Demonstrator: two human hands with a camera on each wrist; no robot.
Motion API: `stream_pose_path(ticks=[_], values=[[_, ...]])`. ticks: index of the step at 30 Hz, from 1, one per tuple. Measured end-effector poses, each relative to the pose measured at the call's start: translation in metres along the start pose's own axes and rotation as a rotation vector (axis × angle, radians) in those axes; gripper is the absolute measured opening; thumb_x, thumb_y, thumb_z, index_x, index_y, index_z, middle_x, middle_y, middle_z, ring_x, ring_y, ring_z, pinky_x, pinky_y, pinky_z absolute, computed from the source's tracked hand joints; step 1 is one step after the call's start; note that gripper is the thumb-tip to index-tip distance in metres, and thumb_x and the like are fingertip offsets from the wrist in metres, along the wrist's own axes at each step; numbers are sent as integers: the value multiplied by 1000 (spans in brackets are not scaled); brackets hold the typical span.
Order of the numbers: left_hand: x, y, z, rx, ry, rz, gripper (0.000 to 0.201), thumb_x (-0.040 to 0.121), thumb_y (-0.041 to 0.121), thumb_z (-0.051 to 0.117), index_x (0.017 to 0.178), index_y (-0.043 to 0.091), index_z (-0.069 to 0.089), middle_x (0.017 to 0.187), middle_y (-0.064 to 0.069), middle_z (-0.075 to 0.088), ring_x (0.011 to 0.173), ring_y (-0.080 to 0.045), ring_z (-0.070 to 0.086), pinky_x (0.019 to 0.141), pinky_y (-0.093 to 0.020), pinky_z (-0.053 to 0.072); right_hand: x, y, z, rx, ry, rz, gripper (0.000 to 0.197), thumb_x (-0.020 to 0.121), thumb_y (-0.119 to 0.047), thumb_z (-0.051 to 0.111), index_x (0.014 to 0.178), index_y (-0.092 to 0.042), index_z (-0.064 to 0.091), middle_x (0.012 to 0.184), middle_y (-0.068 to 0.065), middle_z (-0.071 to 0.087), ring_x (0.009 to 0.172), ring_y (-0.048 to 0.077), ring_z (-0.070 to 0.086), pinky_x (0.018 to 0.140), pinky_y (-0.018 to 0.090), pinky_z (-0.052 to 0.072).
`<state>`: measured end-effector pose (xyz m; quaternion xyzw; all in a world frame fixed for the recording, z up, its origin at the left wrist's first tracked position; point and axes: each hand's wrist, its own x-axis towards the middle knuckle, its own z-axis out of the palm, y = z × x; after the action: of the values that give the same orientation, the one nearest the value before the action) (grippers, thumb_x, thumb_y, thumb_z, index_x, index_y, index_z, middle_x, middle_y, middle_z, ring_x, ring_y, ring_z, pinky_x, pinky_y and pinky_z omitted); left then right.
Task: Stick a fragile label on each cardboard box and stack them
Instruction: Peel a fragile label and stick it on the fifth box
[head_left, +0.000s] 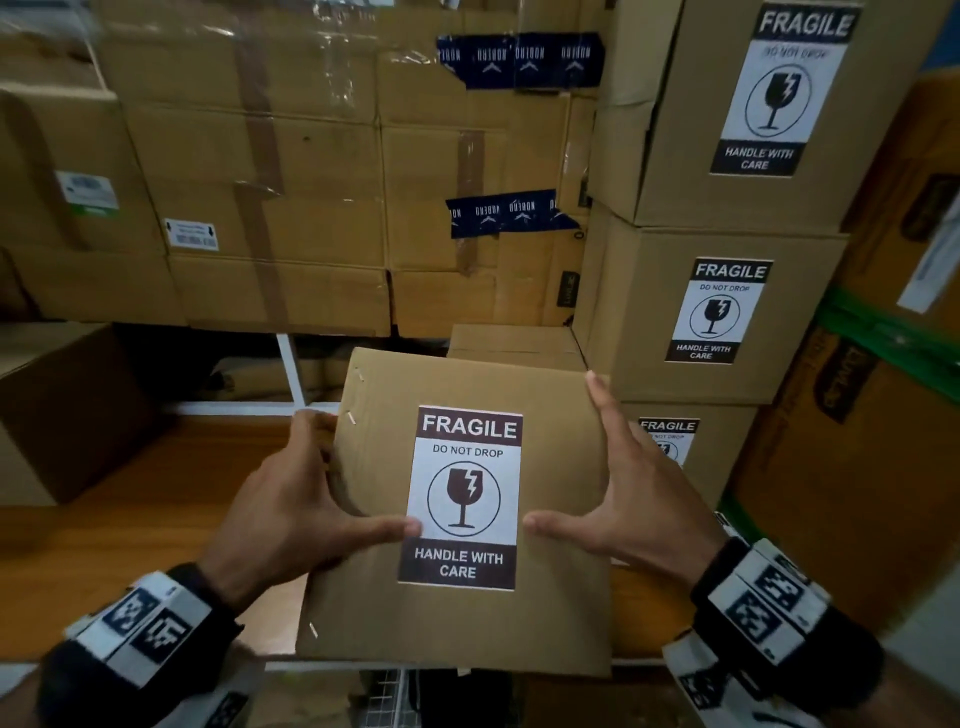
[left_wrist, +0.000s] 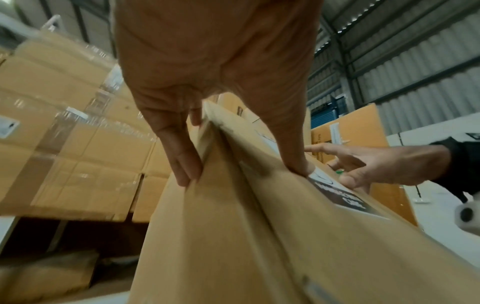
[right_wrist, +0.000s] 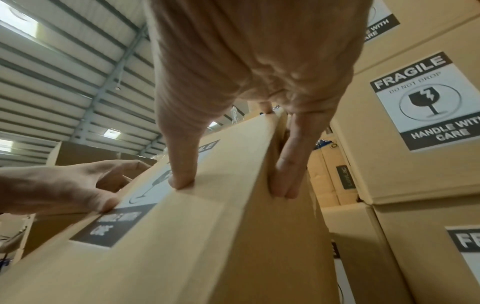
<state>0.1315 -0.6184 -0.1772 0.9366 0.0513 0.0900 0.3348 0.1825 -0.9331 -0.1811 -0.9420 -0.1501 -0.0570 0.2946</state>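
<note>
Head view: left hand (head_left: 291, 499) and right hand (head_left: 618, 499) grip the labelled box (head_left: 457, 623); labelled stack (head_left: 722, 312) just right.

Warehouse: stacked cartons (head_left: 291, 171), corrugated roof (right_wrist: 67, 67)

The left hand's (head_left: 291, 499) fingers vanish behind the held cardboard box (head_left: 561, 467), as do the right hand's (head_left: 618, 499). That box hides most of the bottom stacked box's fragile label (head_left: 667, 441). The worktop (head_left: 156, 493) beneath is partly covered. Small white stickers (head_left: 191, 234) on the background cartons are too blurred to read.
</note>
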Motion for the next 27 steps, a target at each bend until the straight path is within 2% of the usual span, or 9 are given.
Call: stream_pose_path(ticks=[2, 5, 10, 14, 17, 21, 24, 26, 27], values=[[-10, 15, -5, 39, 8, 40, 159, 30, 73, 92, 157, 41, 1, 144, -1, 57, 122, -28, 63, 99, -48, 56, -4, -6, -9, 6, 40, -20, 150, 48, -78, 88, 157, -53, -13, 136, 0, 44, 104, 14, 52, 82, 27, 44], [-23, 31, -11, 94, 31, 77, 174, 34, 59, 98, 151, 51, -32, 159, -3, 44, 136, -30, 53, 109, -50, 47, -10, -13, -21, 13, 81, -47, 159, 42, -75, 93, 155, -53, -17, 125, -7, 39, 105, 13, 51, 82, 28, 43], [-44, 52, -19, 202, 140, 145, 174, 40, 50, 101, 146, 55, -37, 157, -5, 41, 131, -29, 56, 100, -48, 54, -21, -25, -35, -7, 127, -84, 167, 42, -74, 93, 150, -53, -33, 125, -5, 37, 99, 11, 52, 64, 17, 36], [-52, 77, -29, 280, 221, 147, 174, 43, 47, 101, 144, 54, -39, 150, -7, 41, 120, -29, 62, 92, -46, 58, -27, -34, -49, -9, 194, -134, 164, 44, -72, 93, 155, -46, -25, 144, 0, 38, 120, 21, 56, 84, 27, 46], [-53, 91, -39, 292, 272, 171, 176, 39, 49, 101, 146, 53, -38, 147, -9, 43, 113, -30, 63, 90, -48, 58, -28, -40, -63, -11, 252, -191, 160, 45, -72, 92, 156, -41, -18, 153, 3, 40, 124, 25, 59, 94, 33, 51], [-48, 106, -52, 193, 390, 216, 173, 34, 70, 90, 153, 45, -33, 158, -8, 39, 128, -32, 58, 101, -53, 52, -26, -47, -91, 9, 342, -274, 158, 43, -74, 90, 159, -40, -12, 151, 1, 43, 116, 17, 57, 91, 30, 49], [-35, 109, -59, 112, 455, 225, 165, 29, 95, 74, 164, 29, 6, 149, -2, 49, 126, -23, 56, 98, -46, 55, -23, -52, -109, -18, 463, -325, 158, 43, -77, 87, 162, -37, -9, 156, 3, 43, 116, 22, 62, 85, 30, 49], [-27, 111, -59, 68, 480, 244, 147, 31, 90, 76, 156, 24, 35, 135, 2, 54, 115, -18, 57, 89, -38, 57, -19, -53, -117, -30, 529, -338, 159, 44, -78, 86, 163, -34, -9, 156, 5, 46, 118, 27, 64, 85, 31, 49], [-24, 113, -57, 36, 494, 251, 140, 32, 83, 81, 152, 23, 39, 133, 2, 53, 113, -16, 56, 88, -37, 57, -17, -53, -120, -32, 550, -340, 159, 44, -79, 84, 163, -34, -10, 154, 6, 50, 118, 29, 64, 87, 33, 51]])
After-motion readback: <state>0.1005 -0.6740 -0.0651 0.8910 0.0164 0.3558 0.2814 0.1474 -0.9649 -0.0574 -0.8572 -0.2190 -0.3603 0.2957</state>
